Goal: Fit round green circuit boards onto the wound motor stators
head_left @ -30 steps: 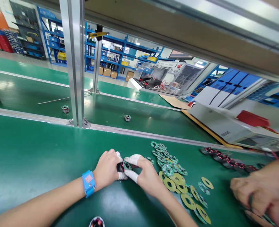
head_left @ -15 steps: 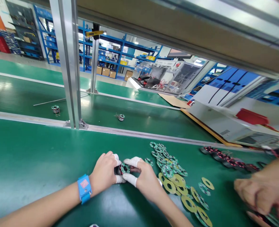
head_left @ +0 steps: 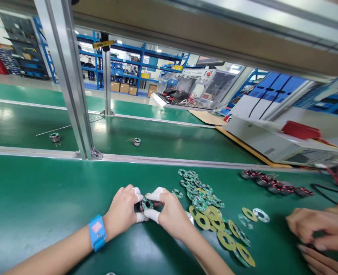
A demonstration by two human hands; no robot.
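Between my two hands, just over the green table [head_left: 57,191], is a small stator [head_left: 143,205] with a green ring-shaped circuit board [head_left: 147,204] on its right face. My left hand [head_left: 125,206] grips its left side with thumb and finger in white finger cots; a blue strap is on that wrist. From the right, my right hand [head_left: 169,210] pinches the board's edge, also with white-covered fingertips. Whether the board sits fully against the stator is too small to tell. Beside my right hand lies a pile of green ring boards [head_left: 199,202] and yellow rings [head_left: 226,240].
Another person's hands [head_left: 320,229] work at the right edge. A row of stators [head_left: 274,183] lies at the back right, near a white ring [head_left: 261,215]. A metal post [head_left: 71,84] stands ahead; two stators lie beyond the rail.
The view has shifted slightly. My hands still hold the stator and board, with the board face turned more upward. A white ring now lies near the other person's hands, which have moved lower.
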